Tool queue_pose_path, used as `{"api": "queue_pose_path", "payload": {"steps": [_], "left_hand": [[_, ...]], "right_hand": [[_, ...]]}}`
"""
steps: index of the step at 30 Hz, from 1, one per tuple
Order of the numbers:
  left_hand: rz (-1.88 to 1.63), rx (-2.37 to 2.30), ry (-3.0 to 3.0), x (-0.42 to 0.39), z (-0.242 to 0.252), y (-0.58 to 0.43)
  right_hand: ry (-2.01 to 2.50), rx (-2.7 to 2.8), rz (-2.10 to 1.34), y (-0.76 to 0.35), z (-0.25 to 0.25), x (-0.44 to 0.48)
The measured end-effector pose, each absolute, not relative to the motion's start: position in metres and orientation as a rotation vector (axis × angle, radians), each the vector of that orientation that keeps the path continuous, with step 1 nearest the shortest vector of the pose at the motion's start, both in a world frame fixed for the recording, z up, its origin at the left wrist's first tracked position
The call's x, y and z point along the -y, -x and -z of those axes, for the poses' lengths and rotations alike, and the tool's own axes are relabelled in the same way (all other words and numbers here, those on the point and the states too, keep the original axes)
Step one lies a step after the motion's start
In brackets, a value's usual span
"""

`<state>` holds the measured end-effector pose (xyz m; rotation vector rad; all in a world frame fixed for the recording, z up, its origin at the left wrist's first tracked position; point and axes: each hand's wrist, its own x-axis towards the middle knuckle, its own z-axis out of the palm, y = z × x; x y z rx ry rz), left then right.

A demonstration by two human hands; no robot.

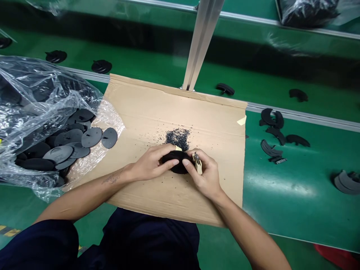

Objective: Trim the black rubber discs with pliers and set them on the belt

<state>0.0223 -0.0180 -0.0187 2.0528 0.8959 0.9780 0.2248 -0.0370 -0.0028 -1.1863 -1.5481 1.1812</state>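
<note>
A round black plastic disc [180, 167] is held over the cardboard between both hands. My left hand [153, 162] grips its left side, thumb on the face and fingers behind it. My right hand [206, 174] has its thumb on the disc's right edge. Tucked in that same hand is a pair of nippers [198, 165] with cream handles, metal jaws pointing up. A bit of yellow [178, 148] shows at the disc's far edge. Small black plastic trimmings [178, 138] are heaped just beyond the disc.
Under my hands lies a cardboard sheet [213, 123]. At left, a clear plastic bag [50, 93] spills several dark discs [91, 137]. Curved black pieces [271, 148] lie on the green bench [270, 202] at right. A metal post [201, 45] rises behind the cardboard.
</note>
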Motion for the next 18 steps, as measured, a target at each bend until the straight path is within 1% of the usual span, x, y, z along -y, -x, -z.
{"api": "queue_pose_path", "payload": {"steps": [18], "left_hand": [[-1.007, -0.930, -1.988, 0.0198, 0.0203, -0.0233]], "right_hand": [[1.182, 1.522, -1.183, -0.2252, 0.0020, 0.0366]]}}
